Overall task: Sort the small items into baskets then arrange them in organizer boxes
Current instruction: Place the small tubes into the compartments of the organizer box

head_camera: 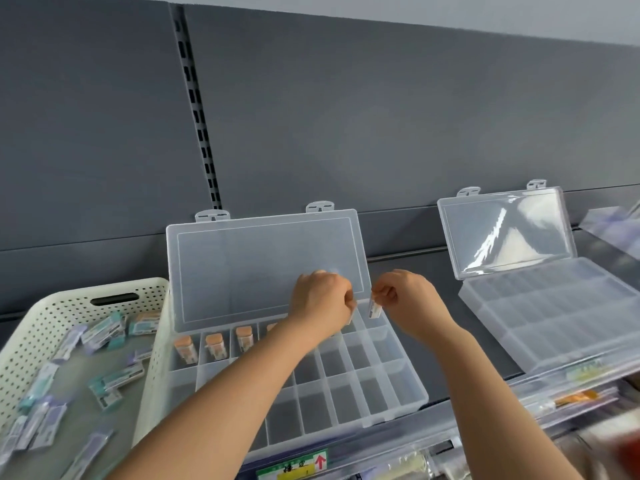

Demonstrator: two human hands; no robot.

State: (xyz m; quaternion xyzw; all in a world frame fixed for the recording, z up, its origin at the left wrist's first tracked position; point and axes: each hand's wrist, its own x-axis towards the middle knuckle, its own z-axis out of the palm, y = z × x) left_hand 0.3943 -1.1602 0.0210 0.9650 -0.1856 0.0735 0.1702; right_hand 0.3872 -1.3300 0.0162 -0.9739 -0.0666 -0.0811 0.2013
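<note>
- Filling the middle organizer box (398, 407) looks like it has only just begun; that is my guess from how few spots are full.
- Its clear lid (263, 271) stands open and leans back toward the grey wall.
- The back row has small orange-topped items (215, 344), one in each little space. Three show well, and a fourth peeks out beside the left arm.
- All the other spaces I can see in this box have nothing in them.
- The right hand (412, 299) pinches a small white item (375, 309) with thumb and fingers. It holds it just above the back row, near the right end of the box.
- The left hand (320, 299) has its fingers curled over the back row, close to the right hand. I cannot tell if it holds something.
- The cream basket (48, 317) with little holes sits just left of the box, touching it. Lots of small teal and purple packets (104, 332) lie loose inside, so the sorting part seems done for these.
- A second organizer box (554, 327) sits well to the right on the same shelf (446, 386), lid up. Its spaces look bare.
- So most of the job is left, I think: the packets in the basket have to go into boxes.
</note>
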